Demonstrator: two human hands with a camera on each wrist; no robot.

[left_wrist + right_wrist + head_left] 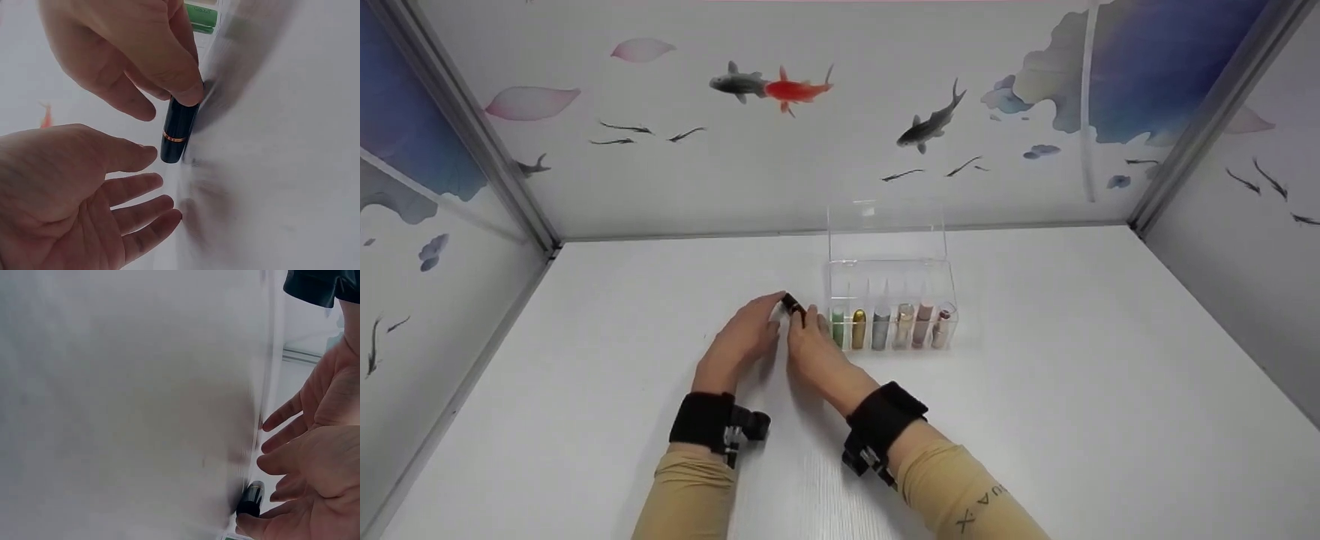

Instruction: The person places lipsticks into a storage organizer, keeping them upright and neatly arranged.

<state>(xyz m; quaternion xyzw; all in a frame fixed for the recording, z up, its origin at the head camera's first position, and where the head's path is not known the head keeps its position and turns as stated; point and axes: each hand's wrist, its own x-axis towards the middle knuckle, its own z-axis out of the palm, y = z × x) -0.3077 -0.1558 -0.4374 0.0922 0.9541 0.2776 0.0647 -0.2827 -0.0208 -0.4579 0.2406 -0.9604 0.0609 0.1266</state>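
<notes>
My right hand (819,351) pinches a black lipstick tube (791,303) with a thin gold band (174,138) between thumb and fingertips, just left of a clear case. In the left wrist view the tube stands out from the fingers of the right hand (129,50), close to the white tabletop. My left hand (741,337) is beside its free end, its fingers (143,194) loosely extended and apart from the tube. In the right wrist view the black tube (251,498) shows low at the right, partly covered by fingers.
A clear plastic case (891,304) stands with its lid (885,229) raised, right of the hands. Several lipstick tubes stand in its front row, including a green one (838,327) and a gold one (859,328). Printed walls (840,165) enclose the white table (1072,375).
</notes>
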